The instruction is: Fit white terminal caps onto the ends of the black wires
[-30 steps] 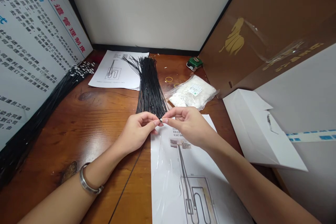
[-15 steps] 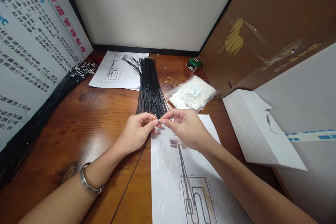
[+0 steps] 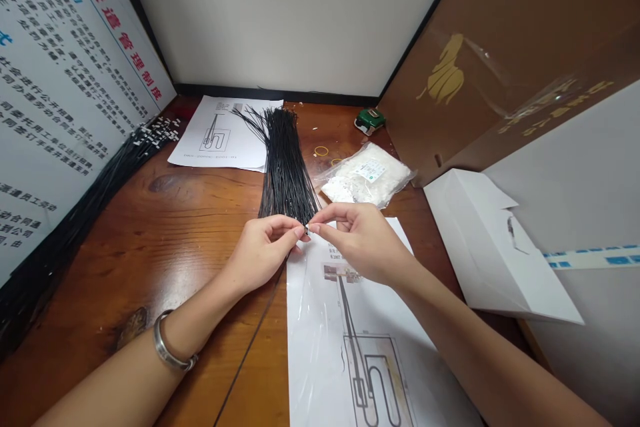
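Note:
My left hand is closed in a pinch on a thin black wire, whose length trails down toward the table's near edge. Facing it, thumb and forefinger of my right hand are pressed together at the wire's end on a tiny white piece, mostly hidden by the fingertips; it looks like a connector housing. The fingertips of both hands nearly touch. Just beyond them lies a thick bundle of black wires. Under my right hand is a printed drawing sheet.
A clear bag of small white pieces lies beyond my right hand, with a green tape measure farther back. More black wires with white ends rest along the left panel. Another drawing sheet and an open white box flank the middle.
My right hand shifted slightly left and nearer, then back out to the right. The left hand stays nearly in place, while the trailing wire has swung slightly to the right.

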Demonstrator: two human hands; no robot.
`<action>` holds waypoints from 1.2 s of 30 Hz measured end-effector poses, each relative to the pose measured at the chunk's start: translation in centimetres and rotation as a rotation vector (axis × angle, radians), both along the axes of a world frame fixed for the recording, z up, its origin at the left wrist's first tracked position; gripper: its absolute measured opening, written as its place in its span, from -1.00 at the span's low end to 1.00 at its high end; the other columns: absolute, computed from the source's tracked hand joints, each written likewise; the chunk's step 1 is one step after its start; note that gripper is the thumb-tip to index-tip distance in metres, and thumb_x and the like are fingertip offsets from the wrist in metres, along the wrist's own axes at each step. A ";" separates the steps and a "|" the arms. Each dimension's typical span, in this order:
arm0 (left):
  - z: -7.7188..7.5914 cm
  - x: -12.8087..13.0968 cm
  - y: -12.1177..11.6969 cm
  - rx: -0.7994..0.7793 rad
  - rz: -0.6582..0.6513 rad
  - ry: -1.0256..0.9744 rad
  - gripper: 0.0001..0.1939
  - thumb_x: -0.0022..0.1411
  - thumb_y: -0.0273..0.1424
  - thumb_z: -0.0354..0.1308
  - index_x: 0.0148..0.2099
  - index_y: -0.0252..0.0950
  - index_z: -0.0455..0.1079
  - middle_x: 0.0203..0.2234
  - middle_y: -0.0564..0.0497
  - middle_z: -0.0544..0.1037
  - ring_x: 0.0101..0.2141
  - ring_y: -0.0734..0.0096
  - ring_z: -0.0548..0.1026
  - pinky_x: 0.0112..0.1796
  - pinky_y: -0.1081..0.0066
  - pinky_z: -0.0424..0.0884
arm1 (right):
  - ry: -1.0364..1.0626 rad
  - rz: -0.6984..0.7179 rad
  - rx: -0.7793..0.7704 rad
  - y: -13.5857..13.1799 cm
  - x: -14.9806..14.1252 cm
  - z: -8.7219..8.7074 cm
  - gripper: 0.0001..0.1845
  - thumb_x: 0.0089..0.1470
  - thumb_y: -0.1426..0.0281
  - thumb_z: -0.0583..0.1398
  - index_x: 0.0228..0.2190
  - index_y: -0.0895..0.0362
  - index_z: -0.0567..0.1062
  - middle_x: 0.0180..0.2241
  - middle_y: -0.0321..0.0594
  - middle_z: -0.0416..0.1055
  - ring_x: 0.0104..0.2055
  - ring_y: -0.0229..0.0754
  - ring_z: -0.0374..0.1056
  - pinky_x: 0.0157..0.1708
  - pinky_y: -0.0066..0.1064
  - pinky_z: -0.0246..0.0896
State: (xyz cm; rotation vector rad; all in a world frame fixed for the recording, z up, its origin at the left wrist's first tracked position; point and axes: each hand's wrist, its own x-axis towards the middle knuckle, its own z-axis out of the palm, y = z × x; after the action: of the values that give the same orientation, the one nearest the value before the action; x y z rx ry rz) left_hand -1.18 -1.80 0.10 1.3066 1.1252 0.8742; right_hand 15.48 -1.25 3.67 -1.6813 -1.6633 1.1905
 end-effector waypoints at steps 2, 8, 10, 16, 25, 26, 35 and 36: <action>0.1 0.0 0.0 -0.003 -0.008 0.004 -0.82 0.18 -0.37 0.14 -0.35 -0.38 0.48 -0.41 -0.06 0.60 -0.47 0.50 0.49 -0.38 0.47 0.44 | 0.011 -0.010 -0.025 0.1 0.1 0.1 -0.88 -0.01 0.37 0.21 -0.44 0.16 0.53 -0.80 -0.49 0.03 -0.77 -0.43 -0.13 -0.77 -0.52 -0.31; 0.0 0.0 -0.1 0.007 -0.027 0.040 -0.88 0.09 -0.45 0.15 -0.42 -0.38 0.50 -0.47 -0.06 0.60 -0.49 0.48 0.51 -0.39 0.48 0.43 | 0.031 0.022 -0.054 0.0 0.1 0.3 -0.91 -0.03 0.43 0.22 -0.51 0.16 0.52 -0.81 -0.49 0.01 -0.76 -0.44 -0.13 -0.76 -0.52 -0.29; -0.1 -0.1 -0.1 0.023 -0.035 0.052 -0.88 0.07 -0.47 0.15 -0.42 -0.38 0.50 -0.48 -0.06 0.60 -0.48 0.47 0.51 -0.40 0.48 0.42 | 0.033 0.035 -0.062 0.0 0.2 0.2 -0.91 -0.03 0.43 0.22 -0.51 0.16 0.52 -0.80 -0.48 0.02 -0.76 -0.44 -0.12 -0.76 -0.52 -0.26; -0.1 -0.2 -0.1 0.056 -0.060 0.059 -0.87 0.09 -0.45 0.14 -0.39 -0.38 0.50 -0.48 -0.06 0.59 -0.48 0.46 0.50 -0.40 0.47 0.40 | 0.030 0.049 -0.085 0.3 0.6 0.0 -0.90 -0.03 0.38 0.23 -0.49 0.15 0.53 -0.75 -0.45 0.07 -0.73 -0.42 -0.08 -0.75 -0.52 -0.26; -0.4 -0.3 -0.1 0.062 -0.095 0.085 -0.83 0.16 -0.38 0.11 -0.36 -0.37 0.47 -0.44 -0.08 0.58 -0.46 0.45 0.49 -0.39 0.45 0.39 | 0.092 0.066 -0.119 0.5 0.8 -0.2 -0.91 -0.04 0.39 0.23 -0.49 0.16 0.52 -0.65 -0.33 0.31 -0.67 -0.40 0.03 -0.69 -0.49 -0.10; -0.4 -0.3 -0.1 0.066 -0.098 0.082 -0.83 0.17 -0.38 0.11 -0.36 -0.36 0.47 -0.43 -0.08 0.59 -0.45 0.45 0.49 -0.38 0.44 0.40 | 0.095 0.071 -0.119 0.5 0.8 -0.2 -0.90 -0.04 0.39 0.23 -0.49 0.16 0.53 -0.64 -0.32 0.32 -0.66 -0.40 0.03 -0.69 -0.50 -0.10; -0.4 -0.4 -0.1 0.117 -0.114 0.114 -0.80 0.20 -0.36 0.10 -0.35 -0.35 0.49 -0.48 -0.04 0.57 -0.45 0.46 0.48 -0.39 0.45 0.38 | 0.137 0.087 -0.119 0.7 0.8 -0.6 -0.91 -0.06 0.41 0.24 -0.49 0.18 0.54 -0.62 -0.28 0.39 -0.66 -0.41 0.01 -0.69 -0.51 -0.10; -0.4 -0.4 -0.1 0.117 -0.116 0.114 -0.80 0.20 -0.36 0.10 -0.35 -0.35 0.49 -0.48 -0.04 0.57 -0.45 0.46 0.48 -0.39 0.46 0.38 | 0.132 0.086 -0.121 0.7 0.8 -0.6 -0.92 -0.06 0.41 0.24 -0.49 0.17 0.54 -0.64 -0.31 0.36 -0.67 -0.41 -0.01 -0.70 -0.51 -0.12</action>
State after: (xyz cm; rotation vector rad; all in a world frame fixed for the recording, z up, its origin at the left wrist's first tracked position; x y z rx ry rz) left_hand -1.60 -1.90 -0.29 1.5193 1.0875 0.7972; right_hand 16.29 -0.60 3.06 -1.5772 -1.6267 1.4367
